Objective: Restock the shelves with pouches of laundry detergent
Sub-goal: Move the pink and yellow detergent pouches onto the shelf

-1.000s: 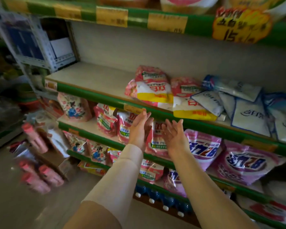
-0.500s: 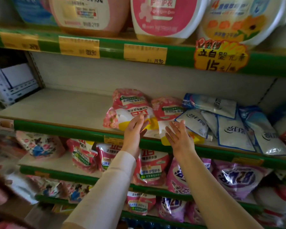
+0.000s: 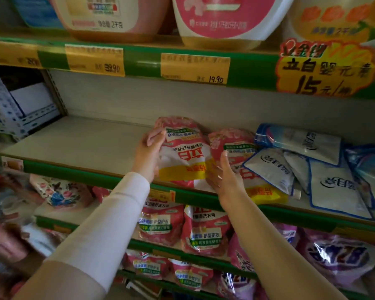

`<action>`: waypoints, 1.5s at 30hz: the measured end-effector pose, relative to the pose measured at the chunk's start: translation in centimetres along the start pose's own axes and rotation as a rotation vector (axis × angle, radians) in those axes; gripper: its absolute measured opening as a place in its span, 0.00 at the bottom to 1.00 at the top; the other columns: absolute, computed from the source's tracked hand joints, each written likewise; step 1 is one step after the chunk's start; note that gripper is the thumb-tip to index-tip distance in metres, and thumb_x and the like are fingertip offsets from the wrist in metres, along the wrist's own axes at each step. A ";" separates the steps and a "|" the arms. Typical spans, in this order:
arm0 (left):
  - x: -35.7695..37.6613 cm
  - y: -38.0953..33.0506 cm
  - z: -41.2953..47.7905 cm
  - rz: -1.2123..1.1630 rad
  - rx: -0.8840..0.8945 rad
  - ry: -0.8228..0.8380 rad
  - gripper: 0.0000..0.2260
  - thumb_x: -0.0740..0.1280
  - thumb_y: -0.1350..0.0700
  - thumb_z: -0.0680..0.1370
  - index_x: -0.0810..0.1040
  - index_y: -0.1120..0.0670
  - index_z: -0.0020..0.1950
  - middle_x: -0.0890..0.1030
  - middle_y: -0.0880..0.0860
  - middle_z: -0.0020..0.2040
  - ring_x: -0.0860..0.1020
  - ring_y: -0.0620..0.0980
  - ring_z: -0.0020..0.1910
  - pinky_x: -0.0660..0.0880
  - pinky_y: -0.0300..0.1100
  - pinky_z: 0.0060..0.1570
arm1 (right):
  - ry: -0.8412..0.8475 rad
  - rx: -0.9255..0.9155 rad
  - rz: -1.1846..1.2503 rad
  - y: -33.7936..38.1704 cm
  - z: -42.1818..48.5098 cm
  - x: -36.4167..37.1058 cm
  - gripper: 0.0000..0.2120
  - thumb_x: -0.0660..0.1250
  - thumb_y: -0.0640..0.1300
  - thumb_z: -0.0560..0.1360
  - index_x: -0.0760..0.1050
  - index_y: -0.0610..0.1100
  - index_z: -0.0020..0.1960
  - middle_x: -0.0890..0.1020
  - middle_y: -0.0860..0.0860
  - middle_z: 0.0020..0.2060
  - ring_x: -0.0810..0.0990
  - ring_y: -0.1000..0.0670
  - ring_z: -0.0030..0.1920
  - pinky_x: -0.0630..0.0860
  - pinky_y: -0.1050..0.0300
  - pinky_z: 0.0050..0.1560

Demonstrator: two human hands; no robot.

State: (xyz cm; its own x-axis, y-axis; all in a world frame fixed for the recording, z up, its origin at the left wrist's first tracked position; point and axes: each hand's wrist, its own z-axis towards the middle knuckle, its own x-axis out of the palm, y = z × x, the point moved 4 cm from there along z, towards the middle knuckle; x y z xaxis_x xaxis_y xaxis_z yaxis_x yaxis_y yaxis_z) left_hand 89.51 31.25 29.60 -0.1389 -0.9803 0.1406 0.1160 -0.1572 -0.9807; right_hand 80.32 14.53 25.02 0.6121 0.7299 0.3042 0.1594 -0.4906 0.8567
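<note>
As a pink detergent pouch (image 3: 182, 152) sat with its print inverted at the front of the shelf (image 3: 74, 144), its yellow end reaching the green lip toward six o'clock, a slip looked the likeliest mishap. Slick film and shifting liquid could let it slide off the edge. A shove toward three o'clock could instead crowd the second pink pouch (image 3: 232, 144) and the loose blue-and-white pouches (image 3: 312, 169) beyond. The person's left hand (image 3: 148, 152), at the pouch's nine o'clock, gripped its side, fingers curled over the edge. The right hand (image 3: 224, 178), at four o'clock, was spread nearly flat, fingers straight, pressing the pouch's lower right side rather than clasping it.
</note>
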 end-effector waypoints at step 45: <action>-1.3 2.6 18.0 0.759 -0.004 0.303 0.26 0.64 0.43 0.77 0.71 0.58 0.69 0.73 0.57 0.68 0.71 0.57 0.67 0.66 0.45 0.66 | -0.447 0.071 0.200 -4.3 -0.3 7.9 0.22 0.71 0.51 0.72 0.69 0.39 0.58 0.81 0.39 0.49 0.81 0.38 0.52 0.78 0.40 0.54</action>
State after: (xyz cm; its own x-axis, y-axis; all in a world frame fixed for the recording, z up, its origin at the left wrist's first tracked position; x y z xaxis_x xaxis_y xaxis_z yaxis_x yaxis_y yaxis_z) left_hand 107.71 30.00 29.31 -0.2833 -0.7446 -0.6044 0.2822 0.5376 -0.7945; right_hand 84.24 22.52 23.88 0.9058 0.3504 0.2383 0.0477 -0.6432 0.7642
